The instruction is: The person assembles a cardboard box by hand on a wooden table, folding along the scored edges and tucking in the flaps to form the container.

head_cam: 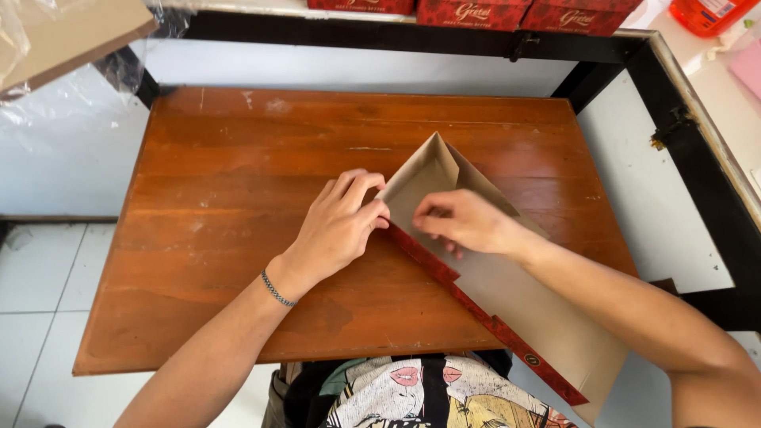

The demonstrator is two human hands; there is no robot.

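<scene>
A flat, unfolded cardboard box blank [507, 293], plain brown inside with a red printed edge, lies slanted across the right side of the wooden table [238, 198] and overhangs its front edge. My left hand [341, 226] pinches the blank's left flap near the upper corner. My right hand [464, 223] presses down on the brown inside face just to the right of it, with its fingers curled over the fold. One flap at the far end stands up in a peak.
Red boxes [491, 12] line a shelf at the back behind a black metal frame [690, 119]. An orange-red bottle [709, 14] stands at the top right. A brown board wrapped in clear plastic [63, 36] juts in at top left. White tiled floor lies to the left.
</scene>
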